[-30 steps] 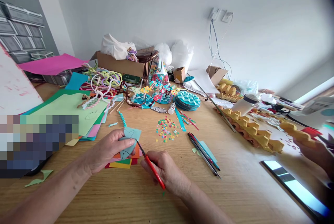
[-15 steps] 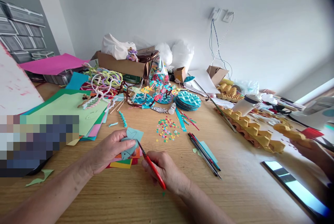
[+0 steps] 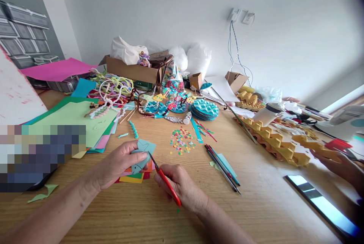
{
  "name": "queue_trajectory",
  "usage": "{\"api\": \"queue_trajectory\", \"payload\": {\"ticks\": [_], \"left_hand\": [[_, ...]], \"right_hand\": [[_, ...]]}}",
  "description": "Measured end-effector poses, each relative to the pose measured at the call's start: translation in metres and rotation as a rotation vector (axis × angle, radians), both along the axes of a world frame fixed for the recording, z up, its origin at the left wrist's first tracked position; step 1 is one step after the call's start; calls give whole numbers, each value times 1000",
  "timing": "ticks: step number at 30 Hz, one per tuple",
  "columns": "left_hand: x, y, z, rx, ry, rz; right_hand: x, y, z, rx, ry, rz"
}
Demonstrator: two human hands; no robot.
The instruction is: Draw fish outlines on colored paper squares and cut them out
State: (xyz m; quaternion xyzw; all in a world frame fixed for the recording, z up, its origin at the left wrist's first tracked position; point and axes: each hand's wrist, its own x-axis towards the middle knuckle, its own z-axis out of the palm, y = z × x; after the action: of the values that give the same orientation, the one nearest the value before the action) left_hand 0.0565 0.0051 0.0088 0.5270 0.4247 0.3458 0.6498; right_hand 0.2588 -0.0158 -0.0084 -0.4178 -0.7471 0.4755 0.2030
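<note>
Left fingers point(image 3: 140, 157) pinch blue paper point(image 3: 146, 145); right fingers point(image 3: 174, 172) wrapped round red scissors point(image 3: 170, 191), blades point(image 3: 153, 161) at paper's edge; pens point(image 3: 223, 169) well apart.

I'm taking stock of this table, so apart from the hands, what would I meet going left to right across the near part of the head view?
Green paper scrap → blue fish-outline paper → red-handled scissors → pens or pencils → smartphone.

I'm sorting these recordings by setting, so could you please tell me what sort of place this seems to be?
It is probably a craft room or art classroom: red scissors meet a piece of blue paper, and coloured sheets lie piled on the table.
</note>
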Motion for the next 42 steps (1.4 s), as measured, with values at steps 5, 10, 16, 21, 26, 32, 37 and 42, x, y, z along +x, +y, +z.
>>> {"api": "queue_trajectory", "payload": {"ticks": [5, 10, 16, 21, 26, 32, 37, 42], "left_hand": [[-3, 1, -2, 4, -15, -42], [-4, 0, 0, -42, -41, -48], [-2, -1, 5, -99, -126, -46], [3, -3, 9, -135, -113, 30], [3, -3, 6, -131, -97, 40], [1, -3, 2, -89, -73, 12], [2, -3, 4, -73, -69, 11], [2, -3, 4, -63, -91, -7]], "right_hand": [[0, 0, 2, 14, -27, 12], [-1, 0, 4, 21, -38, 11], [0, 0, 2, 15, -11, -4], [-1, -1, 0, -53, 30, -31], [-2, -1, -1, -54, 28, -14], [-3, -1, 0, -57, 35, -21], [-2, -1, 1, -41, 35, -6], [-1, -1, 2, 12, -12, -1]]}}
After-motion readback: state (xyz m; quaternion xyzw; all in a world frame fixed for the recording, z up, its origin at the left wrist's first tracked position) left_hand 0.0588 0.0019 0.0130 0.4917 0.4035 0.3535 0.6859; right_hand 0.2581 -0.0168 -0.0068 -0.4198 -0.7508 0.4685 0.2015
